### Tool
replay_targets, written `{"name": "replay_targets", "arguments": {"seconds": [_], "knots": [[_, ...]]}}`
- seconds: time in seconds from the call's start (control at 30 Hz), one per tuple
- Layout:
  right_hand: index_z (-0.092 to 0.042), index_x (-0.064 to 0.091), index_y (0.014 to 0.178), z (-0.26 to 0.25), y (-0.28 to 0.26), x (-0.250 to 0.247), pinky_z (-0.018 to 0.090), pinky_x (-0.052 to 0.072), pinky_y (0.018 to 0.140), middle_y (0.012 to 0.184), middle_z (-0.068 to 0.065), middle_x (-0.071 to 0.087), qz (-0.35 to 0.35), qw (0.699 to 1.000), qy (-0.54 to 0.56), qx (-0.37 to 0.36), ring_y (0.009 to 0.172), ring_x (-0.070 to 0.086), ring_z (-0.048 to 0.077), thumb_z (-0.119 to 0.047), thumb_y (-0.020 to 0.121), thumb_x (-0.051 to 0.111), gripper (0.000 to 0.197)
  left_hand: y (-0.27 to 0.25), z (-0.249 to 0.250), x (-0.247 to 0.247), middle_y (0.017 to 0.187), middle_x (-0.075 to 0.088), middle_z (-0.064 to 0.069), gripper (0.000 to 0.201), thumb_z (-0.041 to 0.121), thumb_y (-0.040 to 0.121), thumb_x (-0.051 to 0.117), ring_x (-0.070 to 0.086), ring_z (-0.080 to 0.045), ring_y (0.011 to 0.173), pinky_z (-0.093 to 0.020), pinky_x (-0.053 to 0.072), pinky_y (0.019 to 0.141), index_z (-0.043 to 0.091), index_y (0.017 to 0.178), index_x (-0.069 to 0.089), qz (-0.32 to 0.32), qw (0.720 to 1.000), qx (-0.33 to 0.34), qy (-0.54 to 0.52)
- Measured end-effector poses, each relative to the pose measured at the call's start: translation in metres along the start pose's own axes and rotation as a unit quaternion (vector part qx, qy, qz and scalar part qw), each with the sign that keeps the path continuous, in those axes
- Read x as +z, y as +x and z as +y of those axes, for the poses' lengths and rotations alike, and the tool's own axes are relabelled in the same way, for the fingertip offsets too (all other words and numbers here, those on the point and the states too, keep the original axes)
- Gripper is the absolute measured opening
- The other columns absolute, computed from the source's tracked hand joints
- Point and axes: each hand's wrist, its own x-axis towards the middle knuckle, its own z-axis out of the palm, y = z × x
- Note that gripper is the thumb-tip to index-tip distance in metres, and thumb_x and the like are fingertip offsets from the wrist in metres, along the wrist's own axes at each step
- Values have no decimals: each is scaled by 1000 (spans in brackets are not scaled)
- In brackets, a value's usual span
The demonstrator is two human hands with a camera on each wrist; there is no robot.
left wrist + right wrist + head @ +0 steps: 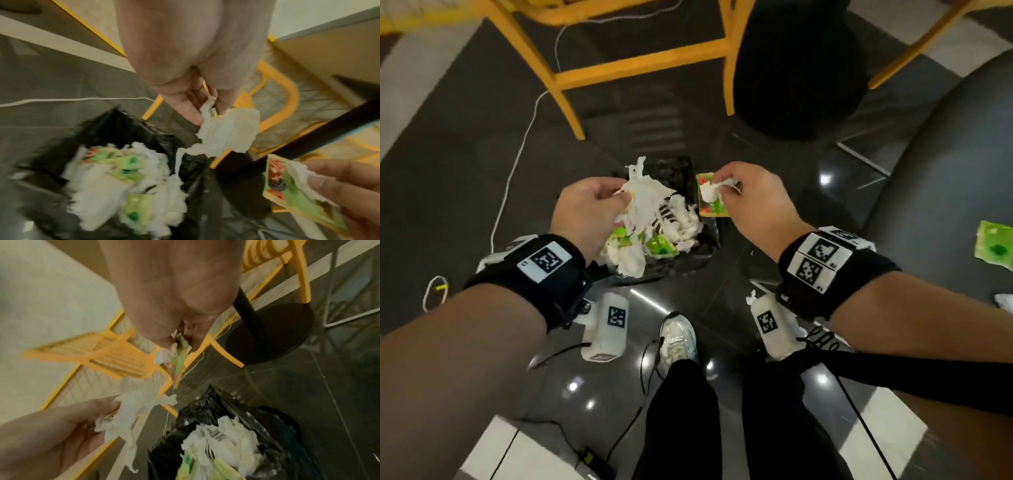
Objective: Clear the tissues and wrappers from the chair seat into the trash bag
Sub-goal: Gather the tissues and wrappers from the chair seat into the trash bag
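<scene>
Hanging over the bag (681, 178), both hands carry litter: the left hand (585, 212) pinches a tissue (640, 198) directly above its open mouth, the right hand (753, 195) pinches a wrapper (717, 207) and scrap just beyond its right rim, needing a leftward shift. More wrappers lie on the seat (945, 171).

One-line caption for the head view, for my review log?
Left hand with tissue, right hand with wrapper, above trash bag.
</scene>
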Motion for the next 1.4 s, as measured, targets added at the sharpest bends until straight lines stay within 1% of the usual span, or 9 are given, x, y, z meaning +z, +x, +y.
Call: {"name": "replay_targets", "arguments": {"seconds": [0.23,0.33,0.4,0.47,0.7,0.83,1.07,1.23,1.4], "knots": [[-26,60,94,1,24,67,20,42,48,78,-8,57,-23,999,-35,12,59,55,11,-21,91,58,6,32,-58,-38,85,64,9,14,32,89,68,63,-14,84,-28,47,71,28,103,66,34,982,21,186],[-29,58,121,7,30,95,32,53,77,112,1,62,-65,997,-35,17,90,63,14,-31,94,57,27,38,-71,-41,107,67,8,24,37,93,65,61,-10,98,-20,42,76,26,114,67,-2,980,26,195],[-29,43,142,13,28,106,35,46,102,139,7,50,-111,992,-58,30,121,54,21,-37,97,52,47,36,-74,-42,120,66,6,34,40,96,60,59,-10,106,-19,41,81,25,126,63,-22,980,26,197],[-26,35,148,20,21,107,29,37,106,146,7,43,-126,989,-55,52,131,46,21,-39,98,50,54,35,-75,-44,131,63,3,40,42,97,57,59,-13,117,-22,40,90,25,132,60,-25,981,26,191],[-24,59,126,59,-35,61,18,45,94,125,-7,50,-76,993,-19,85,92,53,0,-34,95,54,32,26,-46,-34,118,68,4,33,42,98,54,60,-14,105,-26,41,88,25,123,65,-15,977,3,215],[-21,67,109,81,-94,6,9,41,89,112,-13,49,20,996,54,64,94,51,-13,-13,90,59,22,18,1,24,102,70,-1,26,40,98,53,64,-23,101,-34,46,86,23,108,69,-87,962,50,256],[-27,68,89,161,-184,-124,19,42,87,94,-8,59,249,955,45,157,92,58,10,-13,77,55,23,-36,93,186,91,68,10,15,35,97,58,63,-11,87,-30,45,77,26,100,69,-215,920,187,271],[-12,67,111,246,-221,-201,30,39,98,112,11,60,357,893,-9,273,108,57,29,-9,84,62,28,-89,125,291,85,66,19,5,30,94,64,60,3,78,-14,40,66,32,91,68,-293,870,262,296],[-10,44,139,291,-209,-236,35,34,105,134,14,48,273,882,28,384,128,44,31,-52,80,68,76,-132,136,363,97,66,12,5,30,92,65,63,-3,87,-21,45,78,31,94,69,-349,807,309,363]]}}
